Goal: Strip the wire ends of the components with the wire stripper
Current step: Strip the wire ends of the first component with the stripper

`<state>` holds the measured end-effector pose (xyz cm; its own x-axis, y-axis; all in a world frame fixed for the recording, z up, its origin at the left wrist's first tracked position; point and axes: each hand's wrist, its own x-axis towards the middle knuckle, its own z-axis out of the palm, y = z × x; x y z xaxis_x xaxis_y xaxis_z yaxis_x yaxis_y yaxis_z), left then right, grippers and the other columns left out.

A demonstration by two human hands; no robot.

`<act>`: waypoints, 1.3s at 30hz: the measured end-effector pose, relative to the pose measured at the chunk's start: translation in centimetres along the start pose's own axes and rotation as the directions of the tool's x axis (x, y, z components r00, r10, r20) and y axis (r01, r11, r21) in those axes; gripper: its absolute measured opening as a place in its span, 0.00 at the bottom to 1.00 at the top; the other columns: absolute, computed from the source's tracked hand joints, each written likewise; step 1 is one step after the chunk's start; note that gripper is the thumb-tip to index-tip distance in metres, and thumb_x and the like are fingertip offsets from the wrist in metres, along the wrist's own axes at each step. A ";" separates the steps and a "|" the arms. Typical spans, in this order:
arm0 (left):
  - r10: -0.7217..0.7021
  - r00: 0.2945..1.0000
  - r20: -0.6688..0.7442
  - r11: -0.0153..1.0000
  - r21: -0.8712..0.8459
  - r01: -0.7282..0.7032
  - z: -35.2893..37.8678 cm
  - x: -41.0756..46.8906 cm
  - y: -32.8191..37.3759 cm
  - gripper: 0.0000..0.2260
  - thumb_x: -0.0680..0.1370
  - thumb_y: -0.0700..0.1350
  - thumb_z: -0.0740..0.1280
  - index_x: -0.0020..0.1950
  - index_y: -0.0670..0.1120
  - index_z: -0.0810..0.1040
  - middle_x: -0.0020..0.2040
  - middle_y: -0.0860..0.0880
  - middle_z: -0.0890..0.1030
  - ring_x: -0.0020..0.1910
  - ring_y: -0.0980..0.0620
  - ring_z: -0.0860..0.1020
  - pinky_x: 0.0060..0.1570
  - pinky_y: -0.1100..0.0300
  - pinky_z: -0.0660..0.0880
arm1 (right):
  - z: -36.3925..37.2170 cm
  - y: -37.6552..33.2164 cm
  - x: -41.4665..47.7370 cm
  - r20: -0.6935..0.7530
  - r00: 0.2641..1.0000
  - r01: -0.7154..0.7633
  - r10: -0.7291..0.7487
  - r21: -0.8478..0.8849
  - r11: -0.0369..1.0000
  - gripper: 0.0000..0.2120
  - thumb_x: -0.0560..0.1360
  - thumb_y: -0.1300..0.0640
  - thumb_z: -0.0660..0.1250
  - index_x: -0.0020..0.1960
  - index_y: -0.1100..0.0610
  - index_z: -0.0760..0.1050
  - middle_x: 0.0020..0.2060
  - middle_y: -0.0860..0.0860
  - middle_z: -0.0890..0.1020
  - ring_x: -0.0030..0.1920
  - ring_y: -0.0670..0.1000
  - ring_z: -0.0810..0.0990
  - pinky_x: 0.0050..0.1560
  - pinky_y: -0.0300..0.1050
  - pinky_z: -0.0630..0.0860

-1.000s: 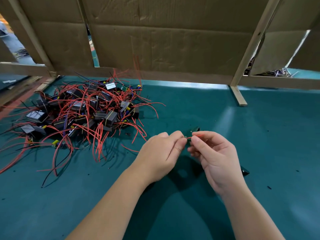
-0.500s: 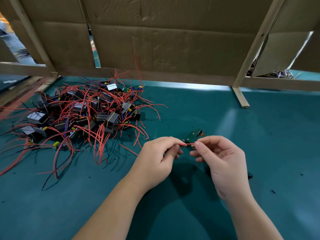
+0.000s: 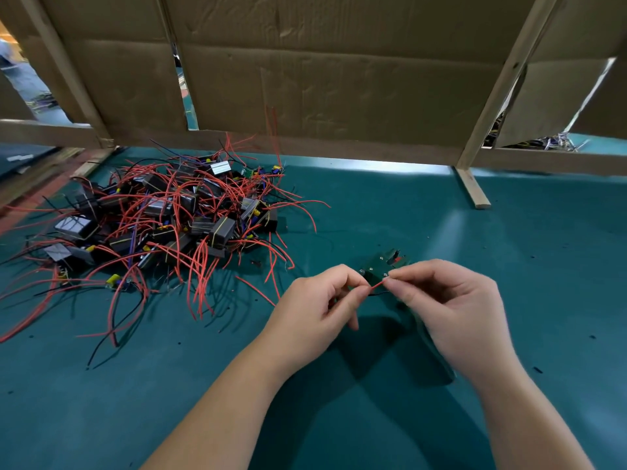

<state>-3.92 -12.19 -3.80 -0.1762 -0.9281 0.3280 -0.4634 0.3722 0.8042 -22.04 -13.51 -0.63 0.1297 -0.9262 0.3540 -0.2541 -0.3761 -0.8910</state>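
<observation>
My left hand (image 3: 319,300) and my right hand (image 3: 451,310) meet over the green table (image 3: 339,418), each pinching one end of a short red wire (image 3: 376,285) between thumb and forefinger. A thin black wire (image 3: 378,294) runs just below it. The component the wires belong to is hidden inside my left hand. The green wire stripper (image 3: 381,264) lies on the table beneath my right hand, its head showing past my fingertips and its handle (image 3: 437,354) running back under my palm. Neither hand holds the stripper.
A pile of black box components with red and black wires (image 3: 163,225) covers the table's left side. A cardboard wall on a wooden frame (image 3: 322,89) closes the back, and its foot (image 3: 473,193) rests on the table at the right.
Both hands keep pinching the red wire and have drifted slightly toward me and right. More of the stripper's head shows beyond my fingers now.
</observation>
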 end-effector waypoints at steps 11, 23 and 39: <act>-0.148 0.967 -0.207 0.951 -0.297 0.082 -0.7 0.7 0.5 0.05 0.77 0.46 0.65 0.43 0.53 0.80 0.35 0.56 0.83 0.34 0.59 0.77 0.39 0.67 0.73 | -2.0 -1.1 0.9 0.093 0.750 -0.203 0.655 -0.910 0.362 0.36 0.60 0.36 0.76 0.61 0.55 0.72 0.50 0.50 0.70 0.53 0.54 0.71 0.49 0.45 0.74; -0.125 0.941 -0.316 0.932 -0.362 0.002 -3.3 3.4 3.4 0.09 0.80 0.40 0.63 0.42 0.49 0.78 0.25 0.62 0.72 0.23 0.64 0.68 0.25 0.76 0.61 | -3.4 -1.8 2.4 0.406 0.829 -0.555 0.384 0.518 0.651 0.14 0.73 0.65 0.63 0.56 0.59 0.82 0.50 0.58 0.83 0.53 0.67 0.82 0.50 0.64 0.80; 0.215 0.863 -0.457 0.976 0.059 -0.212 -3.7 0.8 4.1 0.05 0.81 0.44 0.60 0.47 0.49 0.74 0.34 0.59 0.70 0.31 0.61 0.67 0.35 0.70 0.64 | -0.2 -0.3 -1.2 0.764 0.646 -0.675 0.010 0.564 0.476 0.22 0.69 0.59 0.72 0.62 0.62 0.73 0.44 0.66 0.77 0.47 0.65 0.78 0.51 0.64 0.74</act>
<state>-2.73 -11.40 1.57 0.1454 -0.7162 0.6826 -0.4661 0.5590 0.6858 -22.31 -12.28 -0.74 0.8131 -0.5821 0.0025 0.3319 0.4600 -0.8235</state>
